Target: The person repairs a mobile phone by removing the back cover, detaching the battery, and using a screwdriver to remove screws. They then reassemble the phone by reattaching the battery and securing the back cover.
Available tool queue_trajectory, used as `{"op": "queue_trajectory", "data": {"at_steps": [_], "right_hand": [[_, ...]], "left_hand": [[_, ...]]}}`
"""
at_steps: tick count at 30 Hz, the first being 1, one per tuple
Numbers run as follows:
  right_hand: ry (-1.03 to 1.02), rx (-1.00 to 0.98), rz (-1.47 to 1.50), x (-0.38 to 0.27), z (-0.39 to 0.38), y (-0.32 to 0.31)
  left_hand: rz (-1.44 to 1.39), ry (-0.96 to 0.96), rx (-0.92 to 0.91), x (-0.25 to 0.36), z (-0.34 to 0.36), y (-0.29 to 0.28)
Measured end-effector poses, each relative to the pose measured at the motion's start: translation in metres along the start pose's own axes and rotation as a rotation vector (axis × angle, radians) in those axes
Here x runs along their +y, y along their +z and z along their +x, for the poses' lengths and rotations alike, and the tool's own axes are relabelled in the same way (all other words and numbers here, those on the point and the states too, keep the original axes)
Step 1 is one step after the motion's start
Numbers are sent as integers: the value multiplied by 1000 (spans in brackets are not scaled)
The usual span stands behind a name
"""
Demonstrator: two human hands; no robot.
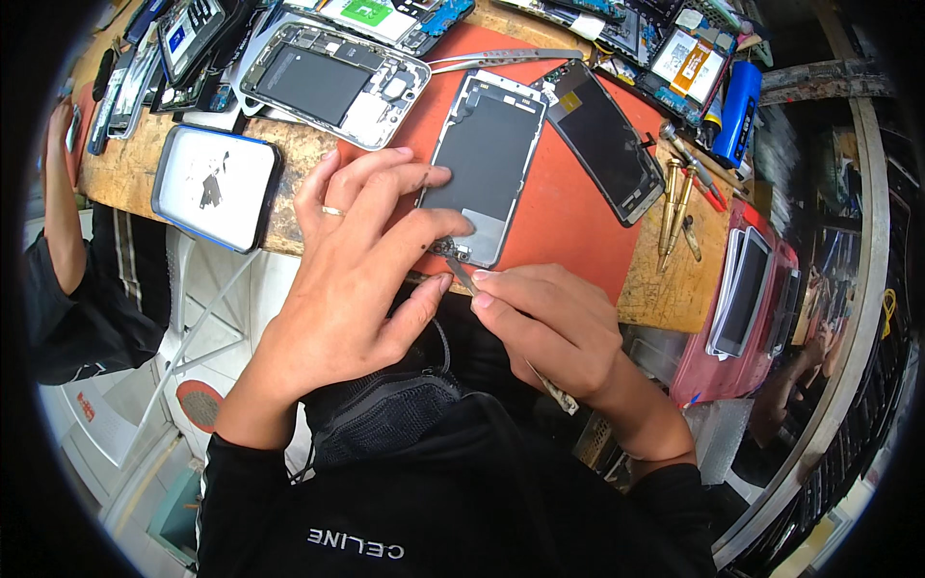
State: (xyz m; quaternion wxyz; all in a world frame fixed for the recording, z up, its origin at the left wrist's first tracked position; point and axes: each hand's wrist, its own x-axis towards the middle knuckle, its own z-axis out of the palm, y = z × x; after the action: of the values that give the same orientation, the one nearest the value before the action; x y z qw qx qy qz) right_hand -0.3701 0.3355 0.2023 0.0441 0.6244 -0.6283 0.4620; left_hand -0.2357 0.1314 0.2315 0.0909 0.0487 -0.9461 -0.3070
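Note:
A phone screen panel [488, 159] with a dark grey back and a silver-white edge lies on the orange-red mat [590, 262]. My left hand [349, 246] is spread over its left side, index and middle fingertips on the panel and thumb by the near edge. Between my right thumb and fingers is a thin metal pry tool [462, 276], its flat tip at the panel's near left corner, where small metal parts show. My right hand [551, 323] hides the middle of the tool; its worn rear end comes out below the palm.
A second dark screen [605, 144], tweezers [501, 58] and an opened phone housing [337, 82] lie beyond. At the right are small screwdrivers [677, 207] and a blue cylinder [737, 116]. A white tray [214, 183] holds dark scraps. Another person's arm [64, 207] is at far left.

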Motion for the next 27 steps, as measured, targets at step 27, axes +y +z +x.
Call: {"op": "queue_trajectory", "data": {"at_steps": [27], "right_hand": [[1032, 106, 797, 11, 46, -11]], "left_hand": [[-28, 58, -62, 0, 12, -21]]}}
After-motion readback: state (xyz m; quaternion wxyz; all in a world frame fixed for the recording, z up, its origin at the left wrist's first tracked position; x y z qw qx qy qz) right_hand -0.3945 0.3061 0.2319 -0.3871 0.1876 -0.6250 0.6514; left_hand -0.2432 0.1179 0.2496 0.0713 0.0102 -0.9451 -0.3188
